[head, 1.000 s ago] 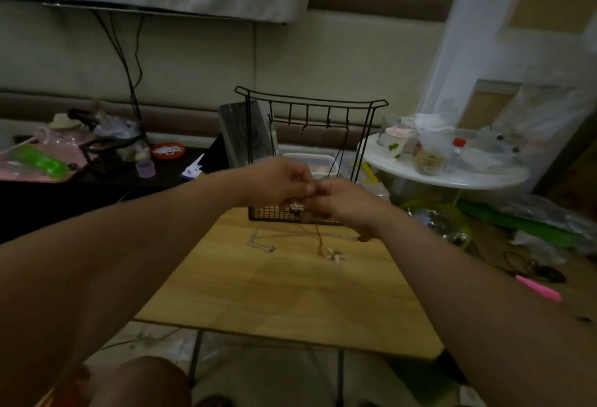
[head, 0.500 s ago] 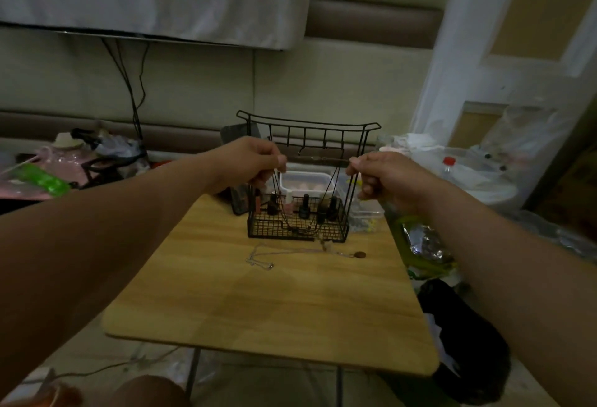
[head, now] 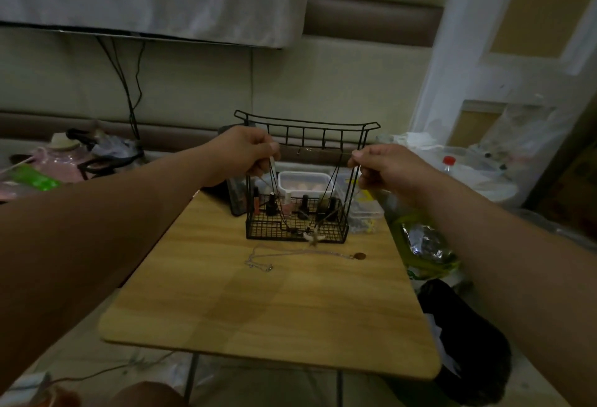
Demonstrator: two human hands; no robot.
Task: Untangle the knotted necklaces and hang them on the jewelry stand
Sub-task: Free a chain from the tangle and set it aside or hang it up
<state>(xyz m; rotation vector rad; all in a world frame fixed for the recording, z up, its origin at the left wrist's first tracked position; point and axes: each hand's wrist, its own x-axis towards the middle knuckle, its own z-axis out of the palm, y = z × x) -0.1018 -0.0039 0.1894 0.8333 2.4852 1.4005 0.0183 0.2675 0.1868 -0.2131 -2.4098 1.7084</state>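
Several bottles (head: 303, 207) in stand basket (head: 258, 233), left hand (head: 246, 151), right hand (head: 387, 167) pinching necklace (head: 311, 237)

No readable text, labels, brands or numbers anywhere; packaging print too blurred, too dim.

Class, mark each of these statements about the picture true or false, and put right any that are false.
1. The left hand and the right hand each pinch the dark cord necklace. True.
2. A silver chain lies on the table in front of the stand. True.
3. The stand's basket is empty. False: small bottles stand in it.
4. The pendant rests in the left hand. False: it hangs low between the hands, in front of the basket.
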